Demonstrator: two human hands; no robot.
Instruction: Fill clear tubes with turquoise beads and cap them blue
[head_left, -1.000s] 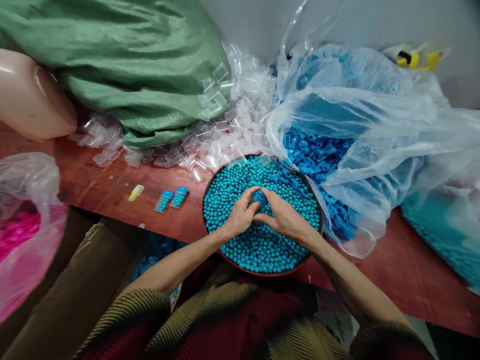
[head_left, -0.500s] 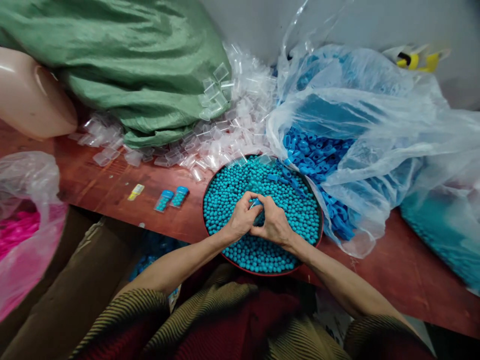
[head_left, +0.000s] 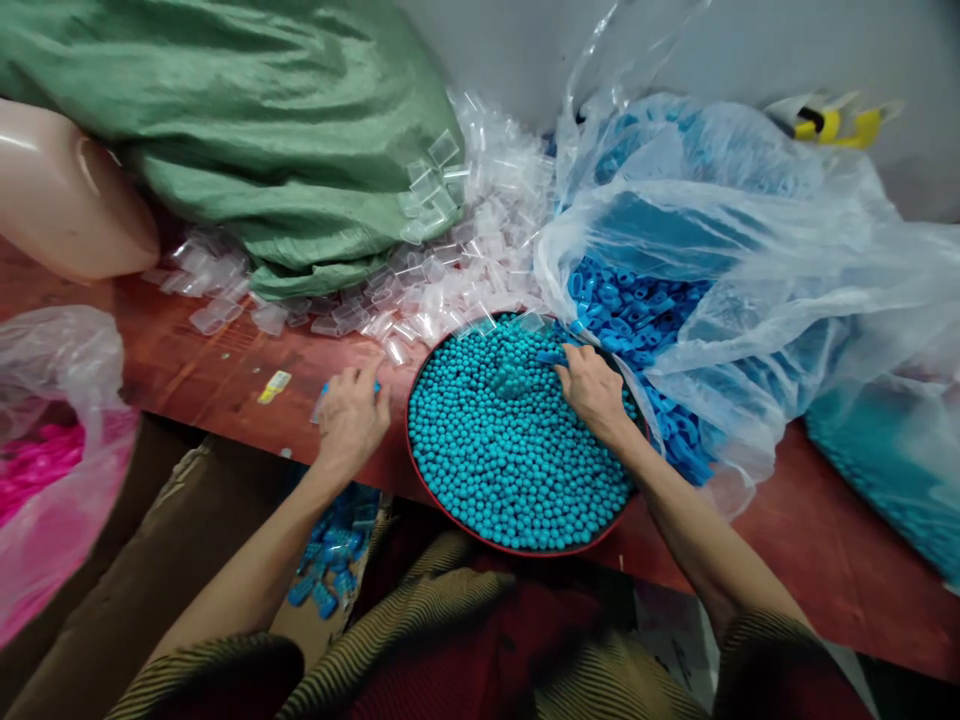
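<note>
My left hand (head_left: pixel 352 412) rests on the table left of the round tray. Its fingers curl down over small clear boxes with blue caps (head_left: pixel 323 396), so anything in its grasp is hidden. At the right side of the round tray (head_left: pixel 409 440), my right hand (head_left: pixel 592 392) has its fingers bent together at a few loose blue caps (head_left: pixel 552 357). One cap shows at its fingertips; others lie under the hand. Turquoise beads (head_left: pixel 517 460) fill the tray, with a small mound (head_left: pixel 512 378) near the middle.
Clear plastic boxes (head_left: pixel 450 285) are heaped behind the tray, beside a green sack (head_left: pixel 300 150). A plastic bag (head_left: pixel 720 220) of blue caps stands right. A yellow-and-clear piece (head_left: pixel 274 386) lies left. Below the table edge, a carton holds blue-capped boxes (head_left: pixel 330 560).
My hands, joined over the tray around a small piece, have parted. The left moved to the boxes on the table; the right moved to the caps at the tray's right side.
</note>
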